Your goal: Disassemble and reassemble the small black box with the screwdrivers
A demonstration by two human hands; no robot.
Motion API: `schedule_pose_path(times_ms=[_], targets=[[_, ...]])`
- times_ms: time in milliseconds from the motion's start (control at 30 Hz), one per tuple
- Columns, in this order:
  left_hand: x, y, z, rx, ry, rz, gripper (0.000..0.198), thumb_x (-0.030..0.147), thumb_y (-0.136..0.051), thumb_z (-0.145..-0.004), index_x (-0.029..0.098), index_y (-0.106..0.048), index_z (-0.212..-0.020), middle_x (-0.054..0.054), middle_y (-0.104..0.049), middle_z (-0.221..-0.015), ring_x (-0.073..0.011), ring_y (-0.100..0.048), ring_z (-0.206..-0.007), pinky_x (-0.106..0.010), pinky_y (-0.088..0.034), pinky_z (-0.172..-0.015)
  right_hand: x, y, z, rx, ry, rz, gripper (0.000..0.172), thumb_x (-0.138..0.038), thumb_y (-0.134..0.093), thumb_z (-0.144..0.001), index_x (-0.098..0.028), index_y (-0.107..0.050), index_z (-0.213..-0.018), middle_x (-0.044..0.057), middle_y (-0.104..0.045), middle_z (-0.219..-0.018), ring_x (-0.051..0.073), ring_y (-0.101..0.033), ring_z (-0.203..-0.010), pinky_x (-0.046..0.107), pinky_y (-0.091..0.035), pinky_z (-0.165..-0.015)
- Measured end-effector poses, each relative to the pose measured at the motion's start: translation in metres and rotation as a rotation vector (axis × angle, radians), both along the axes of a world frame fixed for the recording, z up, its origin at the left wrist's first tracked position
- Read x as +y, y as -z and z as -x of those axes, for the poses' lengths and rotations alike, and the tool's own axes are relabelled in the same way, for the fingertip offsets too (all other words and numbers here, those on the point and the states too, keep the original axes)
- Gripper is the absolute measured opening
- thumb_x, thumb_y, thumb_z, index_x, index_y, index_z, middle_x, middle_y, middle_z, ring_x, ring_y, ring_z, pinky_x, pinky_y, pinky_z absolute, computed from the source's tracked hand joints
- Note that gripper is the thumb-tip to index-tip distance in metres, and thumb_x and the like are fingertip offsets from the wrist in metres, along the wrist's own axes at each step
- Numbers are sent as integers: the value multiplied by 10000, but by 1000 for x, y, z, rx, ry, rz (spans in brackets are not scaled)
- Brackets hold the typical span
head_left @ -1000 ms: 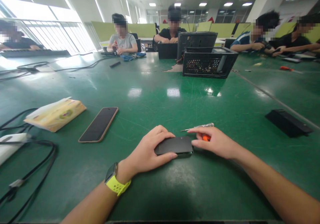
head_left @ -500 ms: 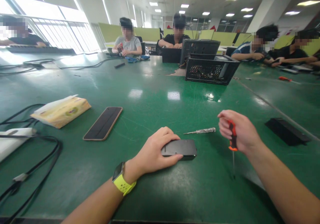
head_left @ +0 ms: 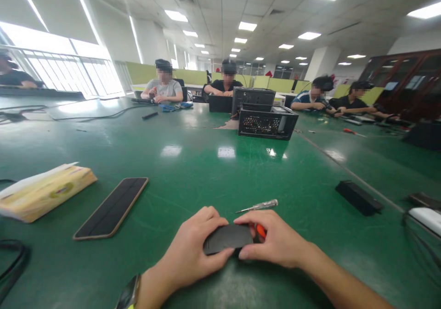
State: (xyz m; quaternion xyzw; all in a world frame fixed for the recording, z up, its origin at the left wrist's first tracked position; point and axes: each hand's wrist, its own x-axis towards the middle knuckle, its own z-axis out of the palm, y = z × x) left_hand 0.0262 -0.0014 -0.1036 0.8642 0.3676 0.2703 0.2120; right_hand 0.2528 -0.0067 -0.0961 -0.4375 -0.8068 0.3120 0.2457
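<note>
A dark grey block [head_left: 227,238] lies low in the middle of the head view, between both hands. My left hand [head_left: 196,244] grips its left end, thumb on the near side and fingers on the far side. My right hand [head_left: 272,240] has its thumb and index finger at the block's right end. An orange screwdriver handle [head_left: 261,230] shows inside that same hand; the rest of the tool is hidden. Just beyond the hands lies a clear-handled screwdriver [head_left: 262,205] on the green table [head_left: 193,180].
A phone [head_left: 112,208] and a yellow tissue pack [head_left: 48,192] lie at left. A black block [head_left: 358,197] and a white object [head_left: 427,219] are at right. Black computer cases [head_left: 265,122] stand farther back. Several people sit around the far table sides.
My right hand has moved left and closed in on the block's right end, with the orange screwdriver still in it. The camera view has tilted up and shifted right.
</note>
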Motion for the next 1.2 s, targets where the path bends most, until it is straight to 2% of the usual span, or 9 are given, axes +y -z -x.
schedule_pose_path(times_ms=[133,333,467,667,833,1000,1200], targets=[[1,-4,0,44,25,7,243,320,-645,-767,202,-628,-979,-47,-566,-919,-195,-552,-857,-304,-460,-733,-3,3,1,-21,24,-55,460,-386,-778,-665,-215,-674,-1080,43,-684,-966,204,-597,-855,313,-438,-789],[5,1,3,28,54,67,310,398,-685,-754,193,-581,-962,-32,-585,-916,-182,-555,-828,-291,-440,-708,-3,6,5,-39,23,-163,396,-309,-792,-582,-180,-626,-918,8,-595,-848,171,-551,-756,284,-416,-681],[6,2,3,0,31,93,278,283,-699,-717,195,-571,-947,-20,-599,-922,-169,-567,-830,-278,-440,-716,-3,6,4,21,30,-190,374,-264,-786,-592,-174,-630,-920,17,-594,-877,166,-555,-774,280,-416,-689],[8,2,3,-44,36,2,254,283,-674,-738,206,-614,-973,-15,-631,-891,-164,-592,-807,-278,-450,-709,-4,7,4,11,27,-165,390,-299,-774,-668,-199,-638,-1019,22,-627,-910,184,-576,-823,306,-427,-746],[8,2,5,-67,41,9,295,277,-707,-717,203,-632,-993,-19,-646,-907,-169,-604,-828,-283,-458,-727,-6,10,6,-7,43,-116,374,-293,-778,-679,-196,-604,-996,18,-621,-932,186,-573,-839,305,-421,-737],[10,5,7,-117,40,27,373,370,-732,-743,210,-629,-1064,-26,-662,-976,-167,-611,-885,-284,-463,-785,-4,9,8,9,62,-109,362,-252,-758,-695,-195,-594,-1013,20,-613,-961,183,-567,-869,309,-418,-770],[14,7,14,-54,39,27,375,374,-728,-745,207,-637,-1069,-37,-668,-966,-188,-602,-893,-308,-462,-782,-3,9,10,-21,60,-55,332,-209,-747,-686,-191,-611,-989,29,-595,-969,188,-560,-884,308,-426,-767]])
